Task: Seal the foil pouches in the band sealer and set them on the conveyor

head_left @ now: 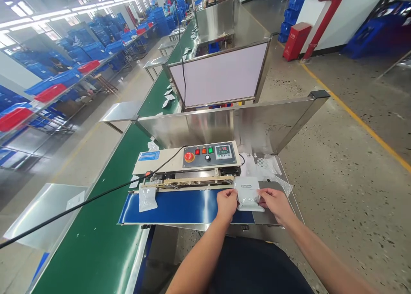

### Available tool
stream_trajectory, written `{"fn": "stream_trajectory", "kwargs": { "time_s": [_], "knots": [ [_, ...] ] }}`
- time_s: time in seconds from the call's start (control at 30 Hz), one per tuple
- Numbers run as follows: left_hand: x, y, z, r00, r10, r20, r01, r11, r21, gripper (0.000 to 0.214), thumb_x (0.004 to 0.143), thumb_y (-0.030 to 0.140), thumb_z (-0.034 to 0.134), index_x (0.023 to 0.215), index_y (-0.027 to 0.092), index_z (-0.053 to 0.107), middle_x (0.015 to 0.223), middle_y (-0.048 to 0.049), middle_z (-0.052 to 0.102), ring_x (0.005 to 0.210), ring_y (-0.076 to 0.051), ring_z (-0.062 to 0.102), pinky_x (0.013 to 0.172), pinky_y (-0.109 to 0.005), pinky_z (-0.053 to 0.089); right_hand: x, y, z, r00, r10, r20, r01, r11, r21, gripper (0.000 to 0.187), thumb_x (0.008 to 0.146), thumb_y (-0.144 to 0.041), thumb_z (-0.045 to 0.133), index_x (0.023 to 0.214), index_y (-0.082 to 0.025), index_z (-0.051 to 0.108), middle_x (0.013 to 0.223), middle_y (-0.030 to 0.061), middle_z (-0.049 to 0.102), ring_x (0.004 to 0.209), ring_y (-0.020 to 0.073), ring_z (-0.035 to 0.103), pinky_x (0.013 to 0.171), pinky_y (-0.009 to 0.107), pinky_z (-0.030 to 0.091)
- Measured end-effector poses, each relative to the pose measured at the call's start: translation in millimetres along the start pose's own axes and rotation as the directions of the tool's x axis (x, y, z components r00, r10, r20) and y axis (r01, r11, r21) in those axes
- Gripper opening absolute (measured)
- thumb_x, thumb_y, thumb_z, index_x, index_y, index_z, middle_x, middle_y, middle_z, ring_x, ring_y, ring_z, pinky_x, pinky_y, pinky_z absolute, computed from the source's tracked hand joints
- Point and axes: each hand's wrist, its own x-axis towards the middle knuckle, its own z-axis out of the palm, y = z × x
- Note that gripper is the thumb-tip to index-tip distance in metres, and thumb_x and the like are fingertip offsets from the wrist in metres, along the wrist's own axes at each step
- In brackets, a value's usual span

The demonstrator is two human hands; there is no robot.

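Observation:
A white plastic pouch (248,194) is pinched at its two sides, by my left hand (227,203) on one edge and my right hand (275,202) on the other. Its top edge is at the right end of a band sealing machine (167,163), whose panel has a red stop button and a lit display. Below the sealing bands runs a blue conveyor belt (189,206). Another filled pouch (148,199) hangs at the belt's left end, its top at the bands. Both of my hands are closed, fingertips on the pouch.
A long green conveyor (96,208) runs along the left, with small white packets (168,98) farther up. Behind the machine stands a metal partition (205,129). Clear plastic bags (271,167) lie at its right. A black cable (96,200) crosses in front on the left.

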Motion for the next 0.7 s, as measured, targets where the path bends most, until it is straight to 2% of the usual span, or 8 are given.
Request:
{"fn": "stream_trajectory", "kwargs": {
  "time_s": [0.17,0.23,0.33,0.43,0.53,0.63,0.7],
  "knots": [
    [7,7,-37.0,0.999,0.023,-0.025,-0.024,0.999,-0.031,0.051,0.070,0.065,0.087,0.070,0.015,0.076,0.059,0.0000,0.058,0.055,-0.013,0.050,0.056,-0.027,0.046,11,-5,30,0.997,-0.035,0.065,0.044,0.988,-0.147,0.040,0.077,-0.060,0.082,0.083,-0.020,0.078,0.070,0.0069,0.074,0.068,0.0239,0.073,0.063,0.031,0.062],
    [4,8,-57.4,0.996,0.081,-0.027,-0.081,0.997,-0.013,0.053,0.073,0.067,0.086,0.075,0.015,0.079,0.064,-0.0023,0.065,0.060,-0.015,0.057,0.061,-0.028,0.050,9,-8,32,0.992,-0.051,0.114,0.074,0.974,-0.216,0.042,0.079,-0.063,0.082,0.085,-0.022,0.080,0.075,0.0081,0.077,0.074,0.0269,0.077,0.063,0.031,0.063],
    [-12,5,-96.0,0.973,0.160,-0.168,-0.164,0.986,-0.012,0.058,0.076,0.069,0.087,0.097,0.015,0.085,0.084,-0.0090,0.079,0.077,-0.022,0.072,0.075,-0.032,0.059,2,-7,22,0.981,-0.061,0.184,0.121,0.934,-0.336,0.053,0.081,-0.075,0.077,0.091,-0.023,0.082,0.088,0.0112,0.082,0.084,0.0314,0.080,0.066,0.034,0.064],
    [-40,-5,-143.7,0.909,0.196,-0.367,-0.219,0.976,-0.022,0.066,0.080,0.072,0.086,0.110,0.014,0.085,0.093,-0.0136,0.082,0.082,-0.024,0.075,0.076,-0.034,0.060,-7,-3,8,0.977,0.002,0.214,0.100,0.879,-0.466,0.068,0.075,-0.087,0.070,0.093,-0.023,0.083,0.094,0.0144,0.083,0.087,0.0349,0.080,0.068,0.038,0.065],
    [-71,-27,-196.2,0.814,0.201,-0.545,-0.231,0.973,0.013,0.068,0.082,0.080,0.081,0.099,0.014,0.084,0.078,-0.0094,0.076,0.069,-0.022,0.069,0.062,-0.030,0.053,-16,4,4,0.955,0.080,0.286,0.104,0.812,-0.574,0.075,0.067,-0.095,0.066,0.090,-0.025,0.084,0.096,0.0151,0.083,0.088,0.0371,0.079,0.068,0.040,0.063],
    [-92,-58,-244.7,0.710,0.159,-0.686,-0.188,0.982,0.033,0.073,0.076,0.089,0.077,0.080,0.016,0.077,0.061,-0.0018,0.062,0.055,-0.017,0.056,0.054,-0.027,0.043,-30,11,19,0.910,0.092,0.405,0.210,0.738,-0.641,0.069,0.068,-0.095,0.064,0.078,-0.029,0.079,0.081,0.0124,0.079,0.077,0.0361,0.075,0.064,0.040,0.057],
    [-98,-83,-269.3,0.677,0.089,-0.731,-0.132,0.991,-0.001,0.076,0.071,0.094,0.075,0.072,0.018,0.071,0.058,0.0003,0.056,0.052,-0.015,0.051,0.052,-0.026,0.039,-40,17,36,0.880,0.052,0.472,0.305,0.699,-0.647,0.067,0.075,-0.095,0.059,0.070,-0.029,0.072,0.069,0.0097,0.073,0.067,0.0332,0.070,0.064,0.040,0.054]
  ]
}}
